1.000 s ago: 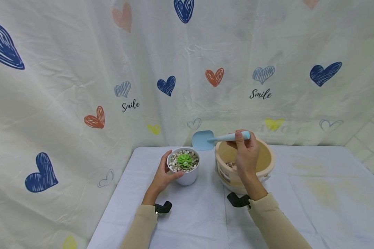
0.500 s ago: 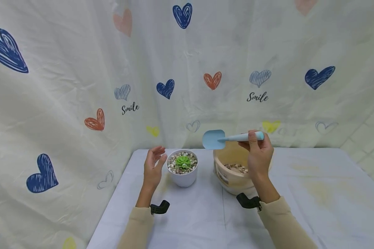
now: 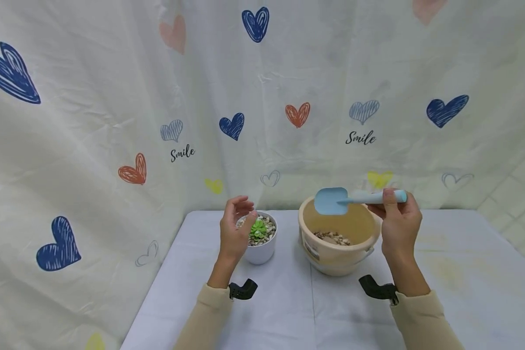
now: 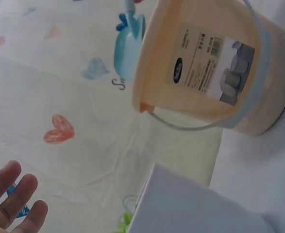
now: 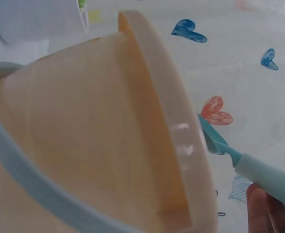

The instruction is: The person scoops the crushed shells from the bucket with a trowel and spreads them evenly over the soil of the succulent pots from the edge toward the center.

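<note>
My right hand (image 3: 400, 223) grips the white handle of a light-blue garden trowel (image 3: 331, 201), held level over the bucket's rim. The beige bucket (image 3: 337, 260) holds a layer of pebbles (image 3: 332, 237) at its bottom. Relaxed and holding nothing, my left hand (image 3: 236, 231) is raised in front of a small white pot (image 3: 261, 253) and overlaps its left side in the head view. A green succulent (image 3: 258, 228) sits among pebbles in that pot. From the left wrist, the loose fingers (image 4: 23, 189) show apart from the pot.
A white cloth covers the table (image 3: 284, 311), and a heart-printed sheet (image 3: 315, 155) hangs behind it. The bucket has a grey handle (image 5: 40, 187) hanging down its side and a label (image 4: 210, 65) on its wall. Black cameras are strapped to both wrists.
My left hand has let go of the pot, drawn off to the left, then come back in front of it. My right hand has carried the trowel rightward over the bucket.
</note>
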`<move>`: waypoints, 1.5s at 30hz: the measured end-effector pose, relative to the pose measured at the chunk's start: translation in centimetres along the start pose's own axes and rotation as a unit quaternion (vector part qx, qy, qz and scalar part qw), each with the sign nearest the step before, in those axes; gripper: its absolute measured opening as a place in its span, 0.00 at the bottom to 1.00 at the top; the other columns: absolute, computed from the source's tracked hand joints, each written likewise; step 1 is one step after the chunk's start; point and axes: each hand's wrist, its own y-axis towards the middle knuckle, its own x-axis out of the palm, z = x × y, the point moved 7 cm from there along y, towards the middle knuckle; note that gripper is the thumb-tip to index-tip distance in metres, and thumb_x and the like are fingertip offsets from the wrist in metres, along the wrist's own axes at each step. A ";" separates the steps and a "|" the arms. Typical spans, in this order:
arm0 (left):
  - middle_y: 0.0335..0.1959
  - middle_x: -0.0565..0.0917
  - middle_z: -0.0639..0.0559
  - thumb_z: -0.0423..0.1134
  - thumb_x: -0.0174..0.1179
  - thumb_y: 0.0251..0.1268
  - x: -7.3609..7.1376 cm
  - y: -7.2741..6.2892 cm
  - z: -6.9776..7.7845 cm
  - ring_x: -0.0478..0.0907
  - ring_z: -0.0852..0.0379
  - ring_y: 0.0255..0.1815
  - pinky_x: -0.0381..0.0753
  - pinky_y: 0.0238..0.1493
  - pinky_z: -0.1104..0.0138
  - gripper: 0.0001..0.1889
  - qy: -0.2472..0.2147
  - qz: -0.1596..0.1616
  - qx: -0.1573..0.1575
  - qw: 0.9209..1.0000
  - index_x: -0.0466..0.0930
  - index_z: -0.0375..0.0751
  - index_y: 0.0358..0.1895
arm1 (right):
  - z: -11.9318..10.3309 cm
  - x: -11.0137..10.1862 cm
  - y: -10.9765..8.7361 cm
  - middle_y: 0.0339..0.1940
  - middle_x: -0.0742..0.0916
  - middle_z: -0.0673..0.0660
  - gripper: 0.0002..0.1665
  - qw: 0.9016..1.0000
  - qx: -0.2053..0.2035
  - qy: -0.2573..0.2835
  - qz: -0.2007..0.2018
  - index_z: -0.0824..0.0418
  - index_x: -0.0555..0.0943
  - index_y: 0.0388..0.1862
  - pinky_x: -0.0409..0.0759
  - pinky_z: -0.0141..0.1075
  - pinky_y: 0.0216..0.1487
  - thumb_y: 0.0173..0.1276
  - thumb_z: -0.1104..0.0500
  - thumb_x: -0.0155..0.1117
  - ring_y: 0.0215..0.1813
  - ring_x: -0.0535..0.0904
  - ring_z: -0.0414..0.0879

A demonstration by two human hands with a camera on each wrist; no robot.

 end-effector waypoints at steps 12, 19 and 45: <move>0.55 0.83 0.48 0.40 0.62 0.70 7.8 -2.4 -0.5 0.82 0.50 0.57 0.82 0.61 0.51 0.19 -0.003 -0.074 -0.035 0.997 0.76 0.45 0.62 | 3.0 -1.3 0.0 0.47 0.84 0.50 0.21 0.946 0.065 -0.304 -0.090 0.60 0.80 0.56 0.83 0.21 0.43 0.76 0.46 0.61 0.39 0.83 0.28; 0.65 0.75 0.49 0.48 0.58 0.74 11.3 -3.9 -1.0 0.76 0.50 0.62 0.81 0.60 0.53 0.24 0.047 -0.149 -0.027 0.987 0.73 0.44 0.68 | 2.8 -0.4 0.2 0.48 0.90 0.65 0.25 0.868 -0.022 -0.474 -0.146 0.59 0.82 0.55 0.81 0.35 0.39 0.76 0.40 0.61 0.43 0.89 0.51; 0.70 0.73 0.40 0.55 0.55 0.77 13.7 -4.7 -3.2 0.77 0.48 0.63 0.80 0.57 0.56 0.31 -0.044 -0.152 -0.101 0.982 0.61 0.51 0.77 | 2.3 -0.1 0.0 0.47 0.89 0.68 0.28 0.837 -0.051 -0.506 -0.203 0.65 0.81 0.57 0.82 0.58 0.48 0.74 0.42 0.65 0.50 0.84 0.64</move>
